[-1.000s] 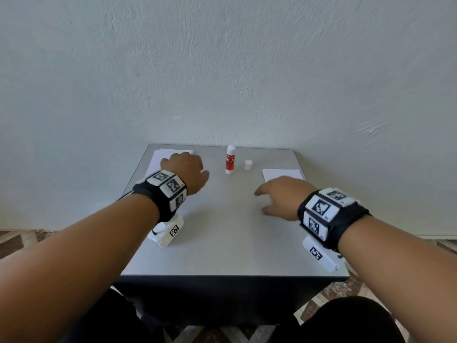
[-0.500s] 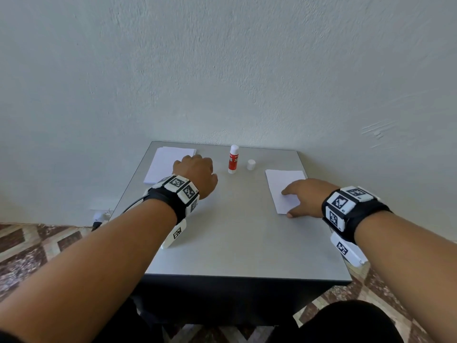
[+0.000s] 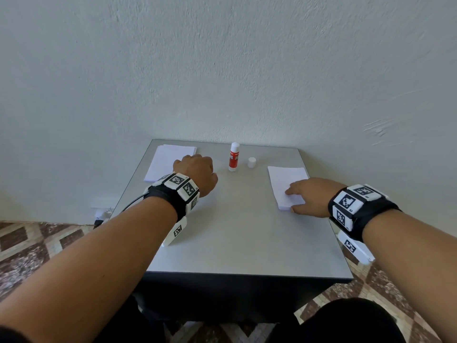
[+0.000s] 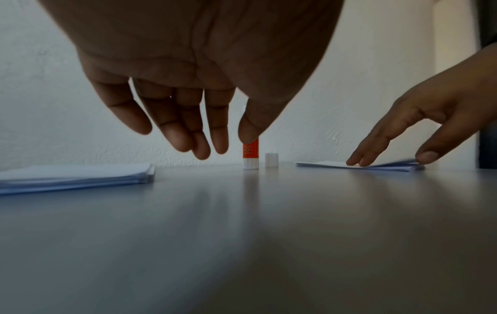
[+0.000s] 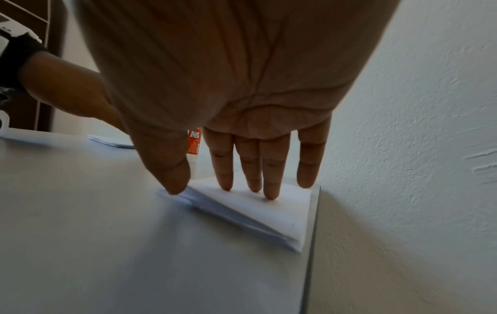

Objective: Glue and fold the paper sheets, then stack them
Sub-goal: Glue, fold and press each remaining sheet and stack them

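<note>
On the grey table (image 3: 235, 231), a stack of flat white sheets (image 3: 170, 162) lies at the back left. A thinner pile of folded sheets (image 3: 284, 181) sits at the right edge. My right hand (image 3: 308, 198) rests on that pile, its fingers (image 5: 269, 187) straight on top and the thumb at the near corner. My left hand (image 3: 196, 170) hovers just right of the flat sheets, fingers (image 4: 188, 138) hanging loose and holding nothing. The red-and-white glue stick (image 3: 234, 157) stands uncapped at the back centre, beside its white cap (image 3: 251, 162).
A plain wall rises directly behind the table. The folded pile (image 5: 255, 212) lies close to the table's right edge (image 5: 312, 244). A cable runs down from my left wrist to the tiled floor (image 3: 37, 243).
My right hand has moved right from the table's middle onto the folded pile and settled there. My left hand has stayed near the flat sheets.
</note>
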